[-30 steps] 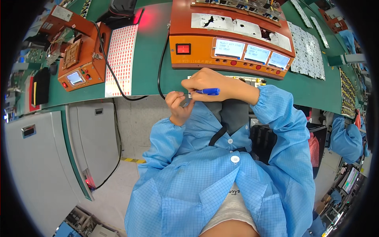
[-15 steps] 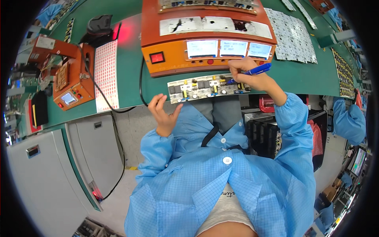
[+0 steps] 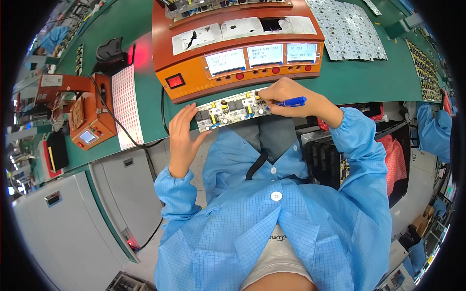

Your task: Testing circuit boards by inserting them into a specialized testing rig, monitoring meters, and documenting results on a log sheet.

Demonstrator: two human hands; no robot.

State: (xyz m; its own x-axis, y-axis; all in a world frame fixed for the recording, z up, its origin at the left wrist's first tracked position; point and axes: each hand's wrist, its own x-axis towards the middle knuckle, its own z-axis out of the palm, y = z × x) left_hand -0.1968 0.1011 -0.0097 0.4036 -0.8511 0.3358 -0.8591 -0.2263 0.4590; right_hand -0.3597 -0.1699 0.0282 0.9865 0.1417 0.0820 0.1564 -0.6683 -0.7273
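A long, narrow circuit board with yellow, black and white parts lies along the near edge of the green table, its right end raised farther from me. My left hand is at the board's left end, fingers stretched and thumb apart; the fingertips seem to touch the end. At the other end, my right hand is closed around a blue pen and covers that part of the board. The pen's tip is hidden. Whether the right fingers also grip the board is hard to see.
Behind the board stands an orange test machine with three lit screens. A smaller orange device and a label sheet are on the left. White board panels lie at the back right. A black rack stands below the table.
The board has shifted left and tilted, its right end now higher. My right hand has moved to the board's right end, pen still held. The left hand has straightened its fingers beside the left end.
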